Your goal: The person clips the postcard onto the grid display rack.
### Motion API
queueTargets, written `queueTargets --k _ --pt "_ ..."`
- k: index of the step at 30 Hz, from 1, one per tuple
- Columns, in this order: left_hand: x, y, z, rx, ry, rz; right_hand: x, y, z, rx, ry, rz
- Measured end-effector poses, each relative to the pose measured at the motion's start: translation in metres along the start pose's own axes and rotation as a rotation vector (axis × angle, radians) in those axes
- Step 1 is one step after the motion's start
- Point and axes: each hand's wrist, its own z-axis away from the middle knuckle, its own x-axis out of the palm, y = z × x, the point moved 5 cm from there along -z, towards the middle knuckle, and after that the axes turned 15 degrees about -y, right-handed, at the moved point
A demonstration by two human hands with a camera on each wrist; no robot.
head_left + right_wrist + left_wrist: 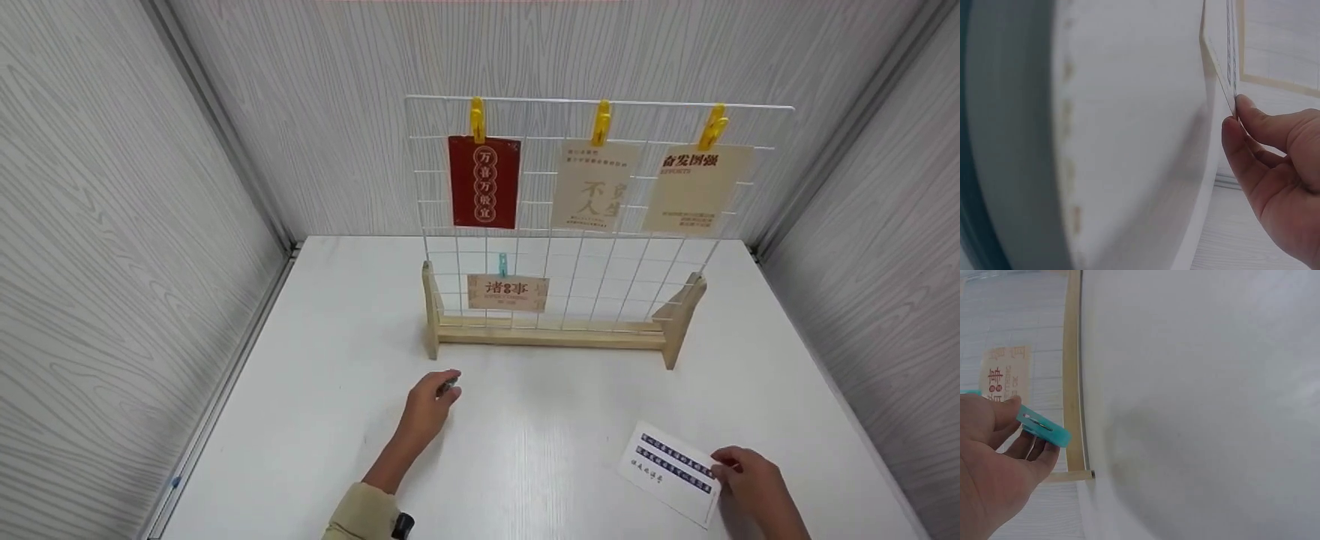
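Observation:
In the left wrist view my left hand [1008,458] pinches a teal plastic clip [1044,426] between thumb and fingers. The head view has that left hand [429,401] above the table, just in front of the rack's left foot. My right hand [750,484] pinches the right edge of a white card [670,472] with dark blue bands of writing. The right wrist view shows the card [1221,48] nearly edge-on, tilted, with thumb and forefinger of the right hand [1280,169] at its edge.
A white wire grid rack [577,259] on a wooden base [551,340] stands at the back. Yellow clips [602,124] hold a red card [485,182] and two cream cards [697,191] on it. Lower left, a teal clip [503,264] holds a small beige card [508,293].

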Motion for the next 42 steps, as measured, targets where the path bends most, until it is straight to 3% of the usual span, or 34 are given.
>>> queueTargets --k 5,9,18,24,38,42 --pt "0.003 0.015 -0.004 0.06 -0.03 0.067 0.002 -0.011 0.0 -0.019 -0.009 -0.061" --pt "0.008 0.025 -0.01 0.047 -0.062 0.107 0.004 -0.021 -0.003 -0.042 -0.015 -0.087" --pt "0.021 0.046 -0.022 0.093 -0.093 0.095 0.001 -0.046 -0.008 -0.1 -0.009 -0.102" --pt "0.027 0.06 -0.03 0.096 -0.096 0.054 -0.005 -0.065 -0.011 -0.165 0.012 -0.055" --pt "0.048 0.091 -0.055 0.142 -0.144 0.081 -0.017 -0.107 -0.021 -0.366 0.095 0.062" --pt "0.053 0.1 -0.065 0.186 -0.137 0.065 -0.022 -0.119 -0.028 -0.394 0.1 0.101"
